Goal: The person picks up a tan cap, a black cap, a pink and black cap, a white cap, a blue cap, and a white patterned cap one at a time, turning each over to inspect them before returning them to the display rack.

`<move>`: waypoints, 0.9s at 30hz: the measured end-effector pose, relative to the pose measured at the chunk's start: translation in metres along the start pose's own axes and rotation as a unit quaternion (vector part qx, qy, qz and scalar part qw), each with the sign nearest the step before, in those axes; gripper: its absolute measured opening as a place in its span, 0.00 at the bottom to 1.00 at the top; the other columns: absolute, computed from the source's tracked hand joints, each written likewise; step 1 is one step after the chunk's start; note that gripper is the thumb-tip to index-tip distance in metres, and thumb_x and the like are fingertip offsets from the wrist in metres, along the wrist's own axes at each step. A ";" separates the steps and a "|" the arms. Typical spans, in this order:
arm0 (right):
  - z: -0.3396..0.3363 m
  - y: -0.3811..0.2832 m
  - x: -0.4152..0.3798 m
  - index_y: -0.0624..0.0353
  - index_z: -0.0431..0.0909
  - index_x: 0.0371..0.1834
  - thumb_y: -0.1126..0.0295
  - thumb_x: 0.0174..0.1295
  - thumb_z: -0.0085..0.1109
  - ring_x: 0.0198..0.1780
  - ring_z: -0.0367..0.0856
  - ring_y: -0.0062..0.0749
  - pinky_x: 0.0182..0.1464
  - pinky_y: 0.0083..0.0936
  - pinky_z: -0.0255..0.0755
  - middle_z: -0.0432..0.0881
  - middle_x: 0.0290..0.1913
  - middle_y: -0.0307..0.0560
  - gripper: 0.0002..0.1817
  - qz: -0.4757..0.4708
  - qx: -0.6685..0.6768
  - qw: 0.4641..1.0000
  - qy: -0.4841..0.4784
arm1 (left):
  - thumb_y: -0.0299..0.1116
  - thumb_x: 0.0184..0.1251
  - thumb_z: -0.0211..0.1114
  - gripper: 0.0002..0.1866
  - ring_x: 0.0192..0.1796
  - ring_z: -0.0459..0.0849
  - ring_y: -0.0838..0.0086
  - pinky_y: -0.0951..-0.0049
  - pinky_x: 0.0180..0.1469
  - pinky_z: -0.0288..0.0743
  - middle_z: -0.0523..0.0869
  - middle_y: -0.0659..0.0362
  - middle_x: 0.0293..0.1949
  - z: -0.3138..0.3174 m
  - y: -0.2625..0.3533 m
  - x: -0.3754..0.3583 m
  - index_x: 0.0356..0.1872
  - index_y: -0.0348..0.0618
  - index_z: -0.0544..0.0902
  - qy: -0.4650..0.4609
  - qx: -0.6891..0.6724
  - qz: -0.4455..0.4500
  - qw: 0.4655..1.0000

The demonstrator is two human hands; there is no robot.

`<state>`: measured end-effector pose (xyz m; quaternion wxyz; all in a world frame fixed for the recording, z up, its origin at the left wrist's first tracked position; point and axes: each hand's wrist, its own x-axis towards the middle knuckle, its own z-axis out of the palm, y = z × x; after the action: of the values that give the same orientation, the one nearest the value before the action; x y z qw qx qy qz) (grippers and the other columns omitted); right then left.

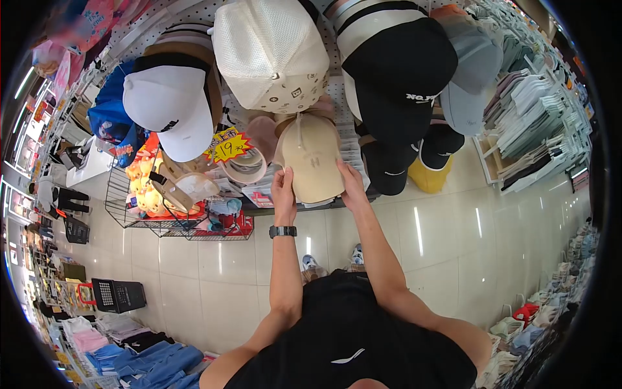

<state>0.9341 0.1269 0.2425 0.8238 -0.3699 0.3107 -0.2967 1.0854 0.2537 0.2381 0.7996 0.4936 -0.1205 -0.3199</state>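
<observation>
Both hands on the beige cap [313, 159], centre of frame, hanging on the pegboard rack [338, 97]. Left hand [283, 188] grips the cap's left edge, fingers curled onto the brim side, black watch [283, 231] on that wrist. Right hand [352, 185] holds the cap's lower right edge, fingers wrapped behind it; grip looks pinched on the fabric on both sides, exact finger contact on the far side hidden. Cap hangs crown-out, roughly upright, small letter mark on its front. Just left of it: a pinkish visor [246, 165] and a yellow starburst price tag [228, 146]. Above: cream mesh cap [271, 55] at top centre, white cap [170, 107] upper left, black cap [398, 74] upper right with a grey cap [468, 78] beside it. Wire basket [152, 207] with toys at mid left. Folded clothes on shelves [534, 123] at right. Black shopping basket [118, 295] on the tiled floor [453, 240], lower left.
</observation>
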 end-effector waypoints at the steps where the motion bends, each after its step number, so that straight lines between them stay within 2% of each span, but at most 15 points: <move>1: 0.003 -0.004 -0.004 0.58 0.80 0.61 0.51 0.75 0.63 0.55 0.84 0.22 0.54 0.26 0.80 0.85 0.53 0.37 0.23 -0.002 0.022 1.000 0.003 | 0.42 0.83 0.63 0.12 0.43 0.81 0.83 0.77 0.47 0.77 0.84 0.67 0.38 0.002 0.000 0.000 0.39 0.47 0.79 0.008 0.010 0.007 1.000; 5: 0.000 -0.008 -0.008 0.57 0.81 0.59 0.54 0.75 0.63 0.52 0.85 0.21 0.51 0.23 0.80 0.86 0.50 0.35 0.20 0.006 0.059 0.998 -0.024 | 0.42 0.82 0.64 0.11 0.44 0.83 0.82 0.76 0.47 0.78 0.86 0.65 0.39 0.004 -0.001 0.001 0.43 0.47 0.78 0.026 0.023 0.025 0.999; 7: 0.000 -0.010 -0.012 0.56 0.81 0.57 0.54 0.76 0.63 0.51 0.85 0.20 0.51 0.23 0.80 0.86 0.50 0.35 0.19 0.007 0.054 0.998 -0.024 | 0.41 0.80 0.66 0.12 0.47 0.84 0.80 0.76 0.46 0.79 0.88 0.60 0.42 0.007 -0.003 0.002 0.49 0.47 0.75 0.072 0.017 0.048 0.996; 8: 0.001 -0.012 -0.013 0.56 0.81 0.56 0.55 0.76 0.63 0.50 0.84 0.20 0.51 0.23 0.80 0.85 0.49 0.35 0.17 0.010 0.051 0.998 -0.023 | 0.41 0.80 0.66 0.12 0.47 0.84 0.80 0.76 0.46 0.79 0.88 0.60 0.42 0.006 -0.003 0.002 0.49 0.47 0.75 0.071 0.016 0.050 0.996; 10: 0.005 -0.016 -0.015 0.56 0.81 0.54 0.54 0.76 0.63 0.49 0.84 0.19 0.50 0.23 0.80 0.85 0.47 0.35 0.17 0.004 0.039 0.999 -0.018 | 0.40 0.79 0.68 0.19 0.50 0.86 0.75 0.74 0.48 0.82 0.89 0.53 0.49 0.009 0.004 -0.003 0.60 0.45 0.71 0.064 0.020 0.042 0.997; 11: 0.007 -0.018 -0.016 0.56 0.81 0.52 0.54 0.76 0.63 0.47 0.84 0.19 0.50 0.22 0.80 0.85 0.46 0.34 0.16 0.000 0.026 1.000 -0.012 | 0.40 0.79 0.68 0.19 0.50 0.86 0.75 0.74 0.48 0.82 0.89 0.53 0.49 0.011 0.005 -0.006 0.60 0.45 0.71 0.063 0.019 0.044 0.997; 13: 0.008 -0.017 -0.016 0.56 0.81 0.50 0.53 0.76 0.63 0.46 0.84 0.18 0.48 0.22 0.80 0.85 0.44 0.34 0.16 -0.011 0.020 1.000 -0.013 | 0.38 0.79 0.67 0.26 0.53 0.87 0.70 0.70 0.52 0.85 0.86 0.50 0.55 0.027 0.022 -0.023 0.69 0.43 0.67 0.058 -0.033 0.037 0.997; 14: 0.008 -0.017 -0.017 0.56 0.81 0.49 0.52 0.76 0.62 0.44 0.84 0.18 0.47 0.22 0.80 0.84 0.43 0.34 0.17 -0.020 0.014 1.000 -0.013 | 0.38 0.79 0.67 0.26 0.53 0.87 0.70 0.70 0.52 0.85 0.86 0.50 0.55 0.026 0.021 -0.024 0.69 0.43 0.67 0.058 -0.033 0.039 0.997; 16: 0.009 -0.016 -0.018 0.56 0.81 0.47 0.52 0.76 0.63 0.42 0.84 0.18 0.45 0.21 0.80 0.84 0.42 0.35 0.17 -0.026 0.010 1.000 -0.010 | 0.37 0.78 0.68 0.32 0.55 0.87 0.67 0.66 0.55 0.86 0.83 0.47 0.59 0.025 0.019 -0.025 0.75 0.45 0.61 0.037 -0.040 0.047 0.997; 21: 0.010 -0.007 -0.025 0.56 0.78 0.45 0.53 0.74 0.67 0.39 0.80 0.19 0.37 0.24 0.76 0.82 0.37 0.37 0.17 -0.033 -0.015 0.999 0.016 | 0.36 0.78 0.68 0.33 0.57 0.87 0.65 0.65 0.54 0.87 0.83 0.46 0.59 0.024 0.021 -0.026 0.76 0.46 0.61 0.046 -0.051 0.031 0.997; 23: 0.013 0.000 -0.028 0.51 0.73 0.53 0.55 0.73 0.68 0.38 0.80 0.20 0.30 0.25 0.73 0.81 0.37 0.39 0.18 -0.061 -0.019 0.997 0.051 | 0.36 0.78 0.68 0.33 0.57 0.87 0.64 0.65 0.54 0.87 0.83 0.46 0.60 0.022 0.021 -0.025 0.75 0.46 0.61 0.053 -0.041 0.024 0.997; 27: 0.012 -0.008 -0.033 0.46 0.67 0.59 0.57 0.72 0.69 0.36 0.80 0.21 0.26 0.26 0.72 0.82 0.37 0.41 0.22 -0.044 0.017 0.998 0.036 | 0.38 0.76 0.70 0.29 0.54 0.87 0.65 0.66 0.51 0.87 0.84 0.48 0.57 0.025 0.026 -0.033 0.69 0.46 0.65 0.068 -0.034 0.017 0.997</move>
<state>0.9202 0.1515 0.2653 0.8045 -0.3583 0.3182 -0.3510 1.0579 0.2647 0.2767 0.8276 0.4846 -0.0630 -0.2760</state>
